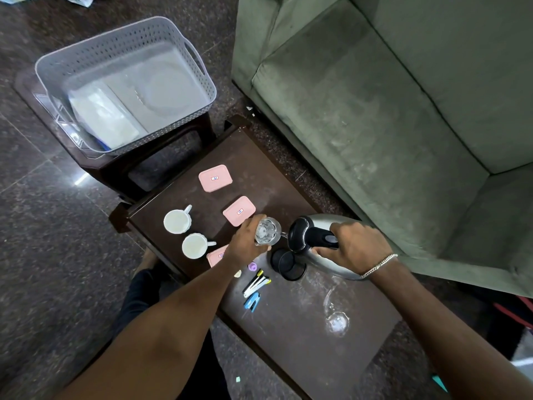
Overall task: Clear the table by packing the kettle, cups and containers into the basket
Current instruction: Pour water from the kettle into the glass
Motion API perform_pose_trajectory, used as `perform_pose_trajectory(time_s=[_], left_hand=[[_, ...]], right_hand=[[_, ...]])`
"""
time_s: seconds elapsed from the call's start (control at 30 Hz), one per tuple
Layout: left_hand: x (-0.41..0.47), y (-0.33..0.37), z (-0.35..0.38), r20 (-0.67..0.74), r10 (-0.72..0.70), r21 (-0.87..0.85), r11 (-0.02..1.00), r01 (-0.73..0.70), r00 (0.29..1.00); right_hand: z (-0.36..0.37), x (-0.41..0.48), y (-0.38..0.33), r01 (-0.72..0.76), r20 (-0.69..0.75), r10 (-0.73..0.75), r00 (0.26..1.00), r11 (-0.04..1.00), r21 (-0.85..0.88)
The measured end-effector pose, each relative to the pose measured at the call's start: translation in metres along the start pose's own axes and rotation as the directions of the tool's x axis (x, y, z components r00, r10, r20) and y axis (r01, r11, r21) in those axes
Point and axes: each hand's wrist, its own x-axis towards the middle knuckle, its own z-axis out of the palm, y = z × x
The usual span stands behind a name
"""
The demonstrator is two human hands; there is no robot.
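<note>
Lower centre of frame, above the desk (288,327): right hand (357,246), fingers wrapped round the handle, holds the kettle (305,235) tipped spout-first toward a clear glass (268,230). The glass is gripped by the left hand (245,243), fingers curled round it. Two white cups (177,221) and pink containers (215,178) sit on the desk. Basket (115,44) upper left, on a stool (115,171). Packing looks barely begun, probably kettle first. Next: level the kettle and carry it over the cups without dripping.

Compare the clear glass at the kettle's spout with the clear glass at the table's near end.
The clear glass at the spout is gripped by the left hand; the clear glass at the near end rests untouched on the dark table. The first is by the steel kettle held by the right hand; the second sits apart from it. Both are transparent.
</note>
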Motion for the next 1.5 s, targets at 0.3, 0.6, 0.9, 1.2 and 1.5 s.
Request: perform_pose_trajectory(time_s=[0.3,0.6,0.9,1.2,1.5], left_hand=[[-0.002,-0.001,0.002,-0.038,-0.012,0.011,1.000,0.013,0.999],[-0.003,-0.002,0.002,-0.047,-0.014,-0.023,1.000,0.013,0.999],[-0.003,0.000,0.002,-0.038,-0.032,-0.016,0.999,0.032,0.999],[-0.004,0.001,-0.001,-0.031,-0.040,0.002,0.999,0.040,0.999],[0.000,0.000,-0.006,0.000,-0.005,0.034,0.999,0.005,1.000]], right_hand=[[0.002,-0.002,-0.005,-0.019,0.016,0.019,1.000,1.000,0.019],[-0.005,-0.001,-0.012,-0.008,0.038,0.006,0.999,0.999,0.043],[-0.006,0.004,-0.014,0.019,0.019,-0.019,1.000,1.000,0.017],[-0.005,0.007,-0.011,0.031,0.020,-0.031,0.999,1.000,0.005],[0.004,0.006,0.005,0.028,0.088,-0.037,0.995,0.995,0.095]])
